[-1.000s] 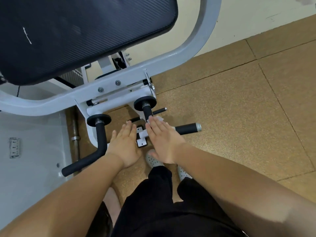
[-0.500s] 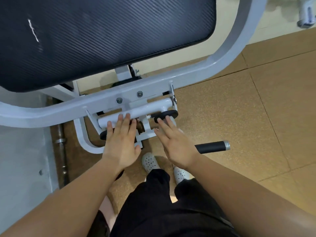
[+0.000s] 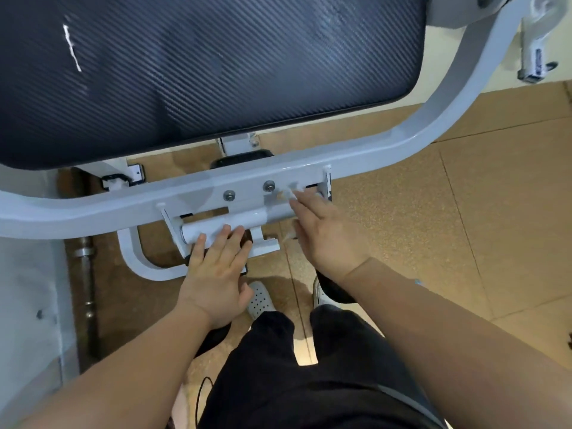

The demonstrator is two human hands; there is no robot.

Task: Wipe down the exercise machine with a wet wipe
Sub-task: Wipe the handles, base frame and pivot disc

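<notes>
Far left, a bare steel bar (image 3: 88, 274) lies on the brown speckled floor tiles (image 3: 464, 243), out of play. Above it is the big black woven-pattern seat pad (image 3: 201, 72), and the grey-white painted steel tube frame (image 3: 93, 209) curves along its near edge. My left hand (image 3: 213, 267) lies flat, fingers straight and close together, tips on the short white pivot cylinder (image 3: 216, 226) under the frame's front rail; it holds nothing. Two round steel bolt heads (image 3: 229, 195) sit mid-rail. Just right of them my right hand (image 3: 328, 239) is spread flat on the rail, pressing rather than pinching. The white wet wipe (image 3: 292, 193) is mostly hidden under it; only a pale scrap shows at the fingertips, so I can't tell how much is trapped. Risks as I see them: the wipe is only pressed on, so a fast stroke could leave it behind or bunch it. It could snag on the bolt heads or on the upright bracket tab at the right end of the rail. If that cylinder pivots under my left hand's weight, fingers could slip into the gap behind it.
</notes>
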